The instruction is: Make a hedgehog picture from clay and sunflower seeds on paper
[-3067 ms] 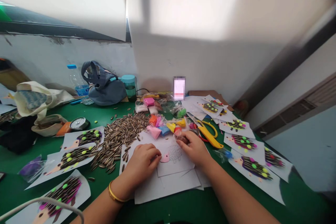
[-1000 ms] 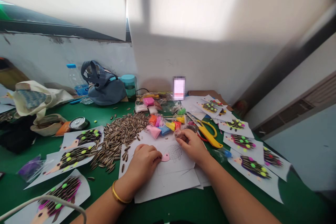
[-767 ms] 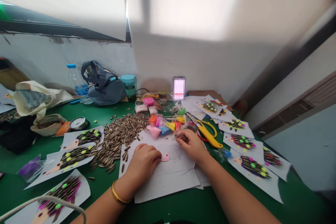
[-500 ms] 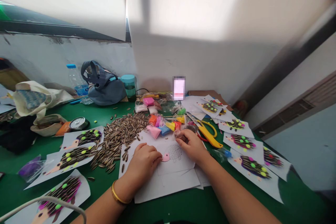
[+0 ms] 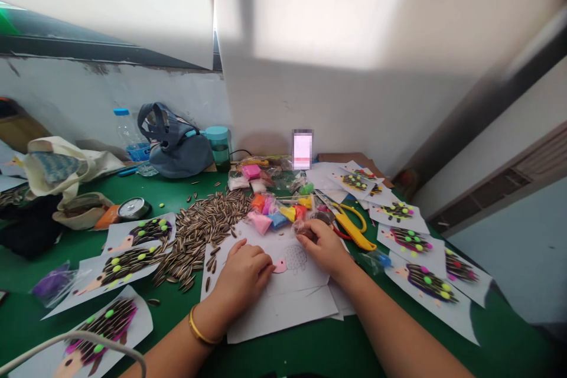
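A white sheet (image 5: 296, 304) lies in front of me with a hedgehog outline (image 5: 296, 258) drawn on it; its face is a flat piece of pink clay (image 5: 280, 265). My left hand (image 5: 248, 274) rests on the paper left of the pink face, its fingers curled together; whatever may be under the fingertips is hidden. At the upper right of the drawing my right hand (image 5: 323, 243) is closed, thumb and fingers round a small packet of brown clay (image 5: 302, 228). Bags of coloured clay (image 5: 278, 220) lie just beyond the paper.
Sunflower seeds (image 5: 212, 218) are heaped left of the paper. Yellow-handled scissors (image 5: 354, 231) lie to the right. Finished hedgehog pictures (image 5: 427, 283) flank both sides. Farther back stand a lit phone (image 5: 302, 150), a teal-lidded cup (image 5: 218, 147) and a blue bag (image 5: 179, 150).
My left fingertips have shifted very slightly beside the pink face. My right hand stays almost where it was, with the brown clay.
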Demonstrator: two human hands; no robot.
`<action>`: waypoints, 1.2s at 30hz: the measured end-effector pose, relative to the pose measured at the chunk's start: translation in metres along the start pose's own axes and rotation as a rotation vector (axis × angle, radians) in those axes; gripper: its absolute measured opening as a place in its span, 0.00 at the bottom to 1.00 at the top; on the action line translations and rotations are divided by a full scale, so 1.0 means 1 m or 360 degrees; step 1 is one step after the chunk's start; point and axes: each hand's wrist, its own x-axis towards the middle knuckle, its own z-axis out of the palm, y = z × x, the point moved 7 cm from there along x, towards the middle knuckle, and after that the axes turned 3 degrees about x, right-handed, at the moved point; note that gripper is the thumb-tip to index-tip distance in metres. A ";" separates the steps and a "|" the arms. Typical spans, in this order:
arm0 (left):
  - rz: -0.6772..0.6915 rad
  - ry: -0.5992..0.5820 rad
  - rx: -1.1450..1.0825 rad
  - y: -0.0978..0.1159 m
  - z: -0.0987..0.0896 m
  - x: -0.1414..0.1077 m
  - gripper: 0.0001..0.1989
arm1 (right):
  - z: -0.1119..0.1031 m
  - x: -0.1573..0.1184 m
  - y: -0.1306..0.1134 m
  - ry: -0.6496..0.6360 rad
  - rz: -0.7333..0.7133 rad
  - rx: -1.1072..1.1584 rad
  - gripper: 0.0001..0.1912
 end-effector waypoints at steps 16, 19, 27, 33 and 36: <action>-0.0010 0.0099 -0.0211 -0.005 -0.002 0.001 0.08 | -0.002 -0.001 -0.003 0.0004 -0.0003 -0.0012 0.04; -0.0026 0.0074 -0.0258 -0.005 -0.001 0.002 0.08 | -0.001 -0.001 -0.003 0.0002 0.0011 0.0004 0.04; -0.0065 0.0059 -0.0312 -0.004 -0.003 0.003 0.07 | -0.001 0.000 -0.003 0.0000 0.0003 -0.0008 0.04; -0.0012 0.0070 -0.0258 -0.004 -0.002 0.002 0.06 | -0.001 0.000 -0.004 0.0004 -0.0003 -0.0001 0.04; -0.0026 0.0067 -0.0251 -0.005 -0.001 0.003 0.07 | -0.001 -0.001 -0.003 -0.0001 0.0008 -0.0015 0.04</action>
